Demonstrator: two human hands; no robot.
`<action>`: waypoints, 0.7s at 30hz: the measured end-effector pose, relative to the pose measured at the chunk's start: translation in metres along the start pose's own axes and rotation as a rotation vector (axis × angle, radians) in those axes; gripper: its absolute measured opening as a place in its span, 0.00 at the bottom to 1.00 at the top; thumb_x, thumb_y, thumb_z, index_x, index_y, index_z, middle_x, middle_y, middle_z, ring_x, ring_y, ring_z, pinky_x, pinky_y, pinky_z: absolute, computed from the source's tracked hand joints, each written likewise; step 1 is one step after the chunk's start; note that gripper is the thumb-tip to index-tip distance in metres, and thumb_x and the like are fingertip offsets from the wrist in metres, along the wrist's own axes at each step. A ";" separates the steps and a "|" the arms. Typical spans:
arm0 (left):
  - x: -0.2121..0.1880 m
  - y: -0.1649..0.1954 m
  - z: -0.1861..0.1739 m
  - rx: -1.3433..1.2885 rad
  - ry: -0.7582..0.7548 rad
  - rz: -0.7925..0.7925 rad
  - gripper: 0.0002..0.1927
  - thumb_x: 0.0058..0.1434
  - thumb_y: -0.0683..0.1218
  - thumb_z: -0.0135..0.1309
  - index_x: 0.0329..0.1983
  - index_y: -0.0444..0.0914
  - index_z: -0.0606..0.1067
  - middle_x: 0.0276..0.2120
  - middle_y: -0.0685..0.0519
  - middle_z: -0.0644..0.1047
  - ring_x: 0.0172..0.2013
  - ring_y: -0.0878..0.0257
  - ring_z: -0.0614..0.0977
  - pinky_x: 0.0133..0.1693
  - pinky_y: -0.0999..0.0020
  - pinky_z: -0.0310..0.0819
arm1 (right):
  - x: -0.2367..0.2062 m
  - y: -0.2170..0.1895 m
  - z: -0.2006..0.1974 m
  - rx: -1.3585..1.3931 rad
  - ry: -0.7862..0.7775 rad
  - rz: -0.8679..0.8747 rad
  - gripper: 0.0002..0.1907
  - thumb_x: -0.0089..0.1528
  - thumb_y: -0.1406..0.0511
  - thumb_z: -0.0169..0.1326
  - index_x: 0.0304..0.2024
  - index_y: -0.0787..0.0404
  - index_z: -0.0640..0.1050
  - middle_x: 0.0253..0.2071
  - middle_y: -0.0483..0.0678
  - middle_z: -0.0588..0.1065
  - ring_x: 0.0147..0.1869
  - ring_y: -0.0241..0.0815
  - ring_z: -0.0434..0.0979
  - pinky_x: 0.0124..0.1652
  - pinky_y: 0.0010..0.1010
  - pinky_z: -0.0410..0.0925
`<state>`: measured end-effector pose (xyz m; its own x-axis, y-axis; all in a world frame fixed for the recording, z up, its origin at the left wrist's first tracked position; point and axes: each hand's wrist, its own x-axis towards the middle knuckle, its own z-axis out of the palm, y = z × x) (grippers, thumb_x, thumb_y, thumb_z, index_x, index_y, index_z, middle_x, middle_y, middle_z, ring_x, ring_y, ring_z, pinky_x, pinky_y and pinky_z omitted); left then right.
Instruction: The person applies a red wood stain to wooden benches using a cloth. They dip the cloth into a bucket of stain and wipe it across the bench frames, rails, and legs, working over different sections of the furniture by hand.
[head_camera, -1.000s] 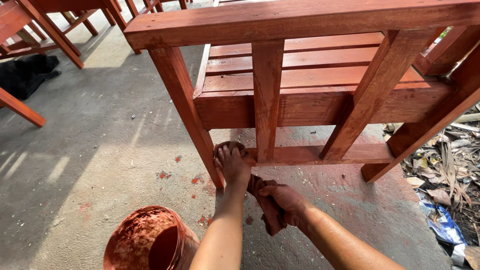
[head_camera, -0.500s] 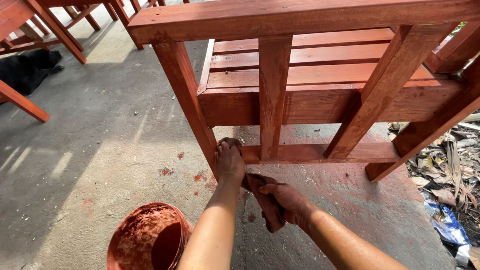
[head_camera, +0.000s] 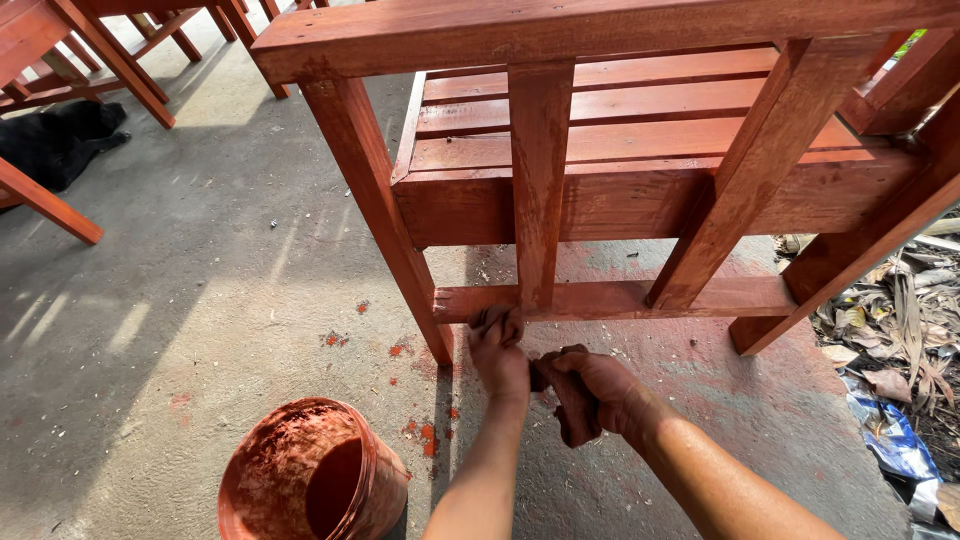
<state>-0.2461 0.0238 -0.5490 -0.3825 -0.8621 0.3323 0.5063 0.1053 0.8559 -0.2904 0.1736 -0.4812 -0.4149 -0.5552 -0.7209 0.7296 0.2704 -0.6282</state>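
Fingers of the left hand (head_camera: 498, 345) are curled against the lower rail (head_camera: 610, 298) of the red-stained wooden bench (head_camera: 600, 130), pressed there seemingly to rub stain in. A dark rag (head_camera: 568, 395) is clenched in the right hand (head_camera: 600, 385), fingers closed. The stained bucket (head_camera: 310, 475) sits near on concrete.

Two bare forearms in frame, no sleeves, no gloves, no watch or bands. Left hand (head_camera: 500, 355) at 6 o'clock of centre, right hand (head_camera: 590, 392) just past it toward 5. Both hands smeared with reddish-brown stain across fingers and knuckles. Forearms look wet and glossy. Nothing above the elbows visible.
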 end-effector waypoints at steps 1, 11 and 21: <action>0.000 -0.004 -0.001 -0.526 0.062 -0.166 0.04 0.73 0.35 0.52 0.41 0.29 0.76 0.42 0.46 0.74 0.36 0.60 0.68 0.39 0.68 0.60 | -0.002 0.000 0.000 -0.010 -0.013 -0.006 0.22 0.59 0.58 0.53 0.52 0.64 0.77 0.38 0.57 0.78 0.36 0.54 0.77 0.36 0.48 0.73; 0.061 0.001 -0.014 0.457 0.421 -0.812 0.17 0.77 0.45 0.36 0.40 0.31 0.73 0.34 0.42 0.79 0.29 0.58 0.77 0.33 0.60 0.71 | -0.011 0.010 0.025 -0.001 -0.058 0.022 0.20 0.58 0.59 0.57 0.50 0.61 0.75 0.37 0.57 0.76 0.36 0.55 0.75 0.34 0.50 0.72; -0.018 -0.012 0.115 0.518 0.312 -0.671 0.21 0.79 0.50 0.38 0.40 0.30 0.75 0.40 0.41 0.79 0.40 0.57 0.81 0.46 0.63 0.74 | -0.012 -0.005 -0.060 -0.033 0.098 0.011 0.11 0.59 0.60 0.51 0.40 0.59 0.74 0.33 0.53 0.71 0.32 0.53 0.69 0.31 0.51 0.67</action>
<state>-0.3340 0.0947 -0.5199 -0.2068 -0.9100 -0.3594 -0.1881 -0.3235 0.9273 -0.3215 0.2263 -0.4871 -0.4595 -0.4729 -0.7518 0.7166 0.3027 -0.6283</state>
